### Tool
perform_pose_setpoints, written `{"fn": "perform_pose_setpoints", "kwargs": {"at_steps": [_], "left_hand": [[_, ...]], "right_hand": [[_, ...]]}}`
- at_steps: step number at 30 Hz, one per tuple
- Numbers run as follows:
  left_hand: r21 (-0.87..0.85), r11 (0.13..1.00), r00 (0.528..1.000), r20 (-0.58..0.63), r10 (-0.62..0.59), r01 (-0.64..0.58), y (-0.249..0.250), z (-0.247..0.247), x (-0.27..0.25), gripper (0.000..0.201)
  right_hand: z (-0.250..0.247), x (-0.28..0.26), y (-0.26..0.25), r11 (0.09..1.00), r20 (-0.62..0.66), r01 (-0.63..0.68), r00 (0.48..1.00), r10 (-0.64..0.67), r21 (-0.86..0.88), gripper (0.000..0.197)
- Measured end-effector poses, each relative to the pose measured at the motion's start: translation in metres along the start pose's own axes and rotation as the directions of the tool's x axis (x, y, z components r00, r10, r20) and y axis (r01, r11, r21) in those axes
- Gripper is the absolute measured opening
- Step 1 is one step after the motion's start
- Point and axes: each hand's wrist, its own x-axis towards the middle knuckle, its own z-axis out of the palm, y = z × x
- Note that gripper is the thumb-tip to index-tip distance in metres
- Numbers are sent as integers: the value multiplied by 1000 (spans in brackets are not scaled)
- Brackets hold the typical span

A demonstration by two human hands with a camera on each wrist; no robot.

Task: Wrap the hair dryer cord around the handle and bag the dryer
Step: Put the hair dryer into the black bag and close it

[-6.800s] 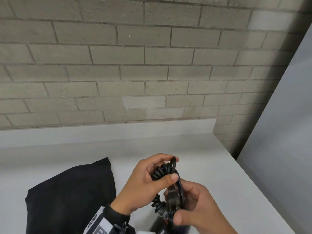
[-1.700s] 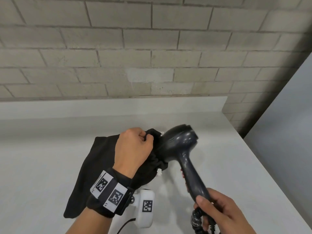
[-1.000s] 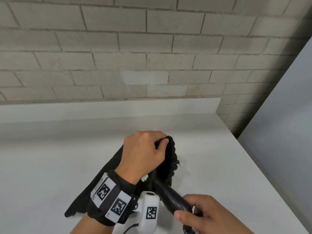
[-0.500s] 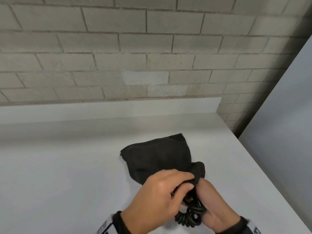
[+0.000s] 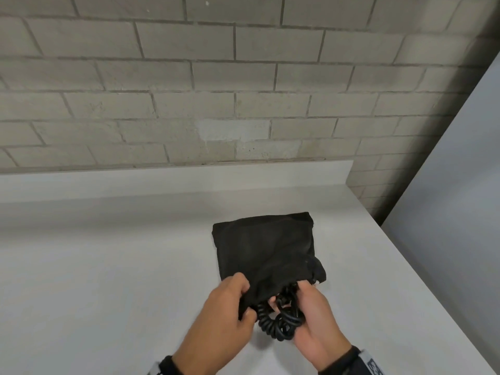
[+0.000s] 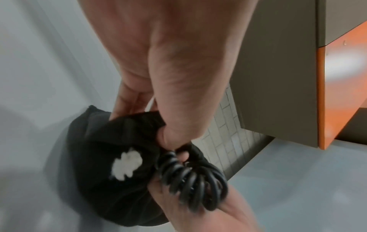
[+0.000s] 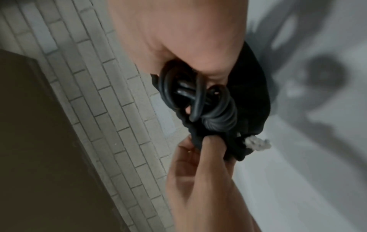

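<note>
A black fabric bag [image 5: 263, 247] lies on the white counter [image 5: 108, 266], bulging with the hair dryer hidden inside. Its mouth faces me. My left hand [image 5: 230, 304] pinches the bag's rim [image 6: 137, 119] between thumb and fingers. My right hand [image 5: 311, 309] cups the coiled black cord [image 5: 281, 320], which sticks out of the bag's mouth. The coils [image 6: 190, 177] rest against the right palm, and in the right wrist view the cord bundle [image 7: 198, 97] sits under the right thumb. A white drawstring knot [image 6: 127, 164] shows on the bag; another white knot [image 7: 258, 144] hangs at its rim.
A grey brick wall [image 5: 243, 90] rises behind the counter's low backsplash [image 5: 176, 180]. A grey panel [image 5: 446, 226] stands past the counter's right edge. An orange-edged cabinet [image 6: 337, 78] shows in the left wrist view.
The dryer went head-first into the bag, held open by the left hand. The bag now lies flatter and farther back, and only the coiled cord remains outside at its mouth.
</note>
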Motion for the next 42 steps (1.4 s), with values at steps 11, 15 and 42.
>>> {"fn": "perform_pose_setpoints", "kwargs": {"at_steps": [11,15,42], "left_hand": [[-82,977,977,57,204,-199,19,10,-1,18],[-137,971,979,-95,183,-195,12,8,4,19],[-51,987,984,101,-149,155,-38,3,-19,44]], "right_hand": [[6,8,3,976,1,213,977,-213,51,36],[-6,4,12,919,177,227,968,-177,-322,27],[-44,-29,-4,-63,284,278,950,-133,-959,16]]}}
